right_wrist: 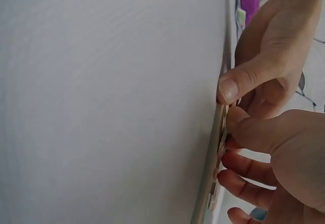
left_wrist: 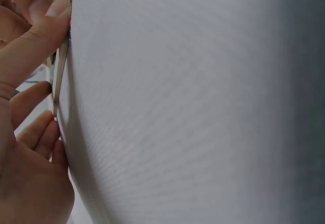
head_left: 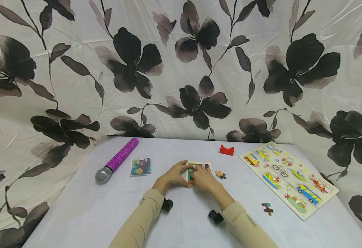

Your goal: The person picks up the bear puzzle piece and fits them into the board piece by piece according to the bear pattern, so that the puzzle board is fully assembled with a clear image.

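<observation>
A small jigsaw board (head_left: 204, 163) with a pale rim lies flat on the table, mostly covered by both hands. My left hand (head_left: 177, 175) holds its left side, the thumb at the near edge and the fingers by the far edge. With fingertips and thumb, my right hand (head_left: 202, 178) presses on the board's face; the right wrist view shows its fingers (right_wrist: 249, 167) spread along the surface. Just right of the board lies an orange-and-brown jigsaw piece (head_left: 220, 174). Another jigsaw piece (head_left: 267, 208), brown and teal, sits farther right and nearer.
On the left are a purple glitter microphone (head_left: 119, 159) and a square bear picture (head_left: 140, 167). A red notched block (head_left: 226, 150) stands behind the hands. A large vehicle picture board (head_left: 288, 179) lies at the right. Floral cloth (head_left: 168, 79) hangs behind the table.
</observation>
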Tool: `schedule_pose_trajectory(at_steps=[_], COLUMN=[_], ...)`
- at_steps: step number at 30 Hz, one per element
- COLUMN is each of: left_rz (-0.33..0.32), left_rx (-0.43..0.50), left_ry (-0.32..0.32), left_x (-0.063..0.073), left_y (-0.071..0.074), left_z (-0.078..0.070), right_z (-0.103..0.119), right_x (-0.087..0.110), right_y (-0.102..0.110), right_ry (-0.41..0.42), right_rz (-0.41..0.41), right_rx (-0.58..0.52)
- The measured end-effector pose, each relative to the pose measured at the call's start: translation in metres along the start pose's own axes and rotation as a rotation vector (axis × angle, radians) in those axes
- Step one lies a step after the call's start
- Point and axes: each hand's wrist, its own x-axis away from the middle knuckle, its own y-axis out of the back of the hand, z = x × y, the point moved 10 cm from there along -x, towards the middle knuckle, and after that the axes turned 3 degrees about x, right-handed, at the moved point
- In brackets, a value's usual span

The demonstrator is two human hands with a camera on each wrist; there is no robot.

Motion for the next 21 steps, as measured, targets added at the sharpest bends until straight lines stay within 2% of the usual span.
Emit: schedule_pose_trajectory(at_steps=[6,8,12,14,21], left_rz=[0.000,0.001,0.005,0.006,-0.007], left_rx=[-0.025,-0.030,-0.022,-0.020,-0.029], left_ry=[0.000,-0.004,-0.010,-0.014,-0.010], left_x=[0.000,0.000,0.000,-0.001,-0.002], left_y=[-0.001,-0.001,-0.002,-0.002,-0.001], left_z=[0.000,0.000,-0.001,0.000,0.001], right_z=[-0.004,-0.007,-0.015,-0.017,-0.017], right_x=[-0.002,-0.003,-0.004,-0.003,0.004], right_y=[-0.002,0.001,0.006,0.007,-0.001], right_ry=[-0.027,-0.033,-0.048,-0.037,0.018], right_rz=[-0.003,-0.034,-0.115,-0.124,0.009], right_rx=[-0.020,-0.071,-0.241,-0.295,-0.273])
